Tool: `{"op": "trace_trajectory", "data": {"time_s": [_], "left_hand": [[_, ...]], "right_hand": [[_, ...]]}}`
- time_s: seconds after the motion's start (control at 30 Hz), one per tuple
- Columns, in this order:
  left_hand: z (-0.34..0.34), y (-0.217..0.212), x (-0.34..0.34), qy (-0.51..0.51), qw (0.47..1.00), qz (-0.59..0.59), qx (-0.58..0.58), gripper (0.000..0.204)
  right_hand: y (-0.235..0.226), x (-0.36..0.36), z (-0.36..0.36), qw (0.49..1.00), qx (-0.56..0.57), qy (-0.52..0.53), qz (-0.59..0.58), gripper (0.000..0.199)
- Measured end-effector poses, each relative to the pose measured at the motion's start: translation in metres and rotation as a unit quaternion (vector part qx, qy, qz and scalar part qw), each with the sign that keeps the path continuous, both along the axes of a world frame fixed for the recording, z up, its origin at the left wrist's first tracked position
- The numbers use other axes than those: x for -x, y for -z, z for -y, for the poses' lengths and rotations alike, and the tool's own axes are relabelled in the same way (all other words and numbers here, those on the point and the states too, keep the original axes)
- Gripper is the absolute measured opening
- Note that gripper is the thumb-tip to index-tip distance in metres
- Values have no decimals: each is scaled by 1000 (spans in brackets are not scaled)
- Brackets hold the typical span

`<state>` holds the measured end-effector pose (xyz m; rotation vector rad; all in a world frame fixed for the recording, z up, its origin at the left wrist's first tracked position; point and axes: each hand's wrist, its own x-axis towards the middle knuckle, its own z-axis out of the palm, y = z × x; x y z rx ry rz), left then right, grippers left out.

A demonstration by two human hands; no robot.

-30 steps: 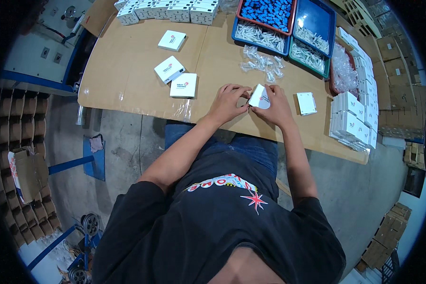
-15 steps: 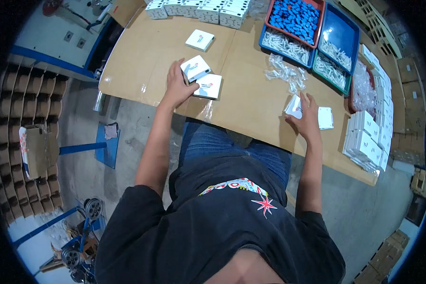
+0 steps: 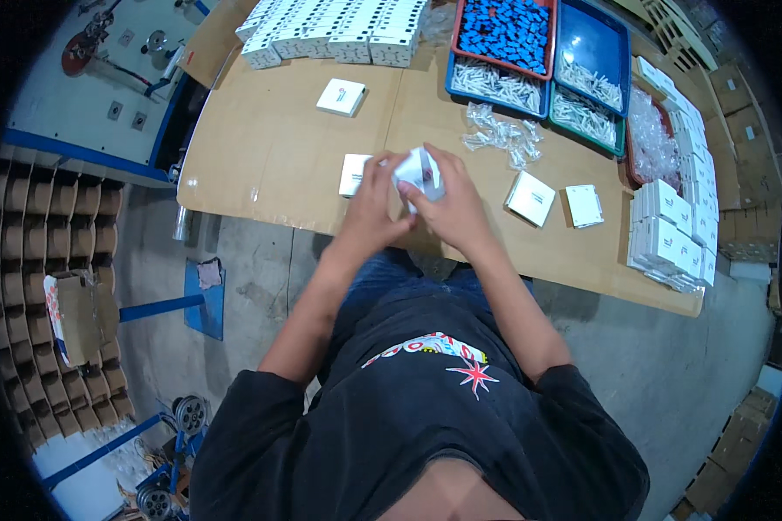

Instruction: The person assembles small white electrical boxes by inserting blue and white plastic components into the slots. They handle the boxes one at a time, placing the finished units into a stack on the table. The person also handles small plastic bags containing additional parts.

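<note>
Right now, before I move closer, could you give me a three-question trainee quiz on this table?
1. True or false: the right hand grips a small white box.
2. Multiple choice: what colour are the small pieces in the red tray?
A) White
B) Blue
C) Green
3. Fill in: the green tray sits partly beneath a ____ tray.

Key:
1. True
2. B
3. Blue
</note>
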<state>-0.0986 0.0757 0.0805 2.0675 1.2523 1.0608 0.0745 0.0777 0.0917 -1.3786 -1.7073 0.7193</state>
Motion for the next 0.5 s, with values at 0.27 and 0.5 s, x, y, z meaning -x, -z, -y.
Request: {"op": "trace_trajectory", "data": {"time_s": [0.27, 0.5], "left_hand": [[17, 20, -24, 19, 857, 369, 358, 96], [16, 6, -53, 33, 597, 502, 625, 60]], "right_hand": [[13, -39, 21, 998, -34, -45, -5, 65], [21, -35, 36, 989, -95, -104, 49, 65]]}}
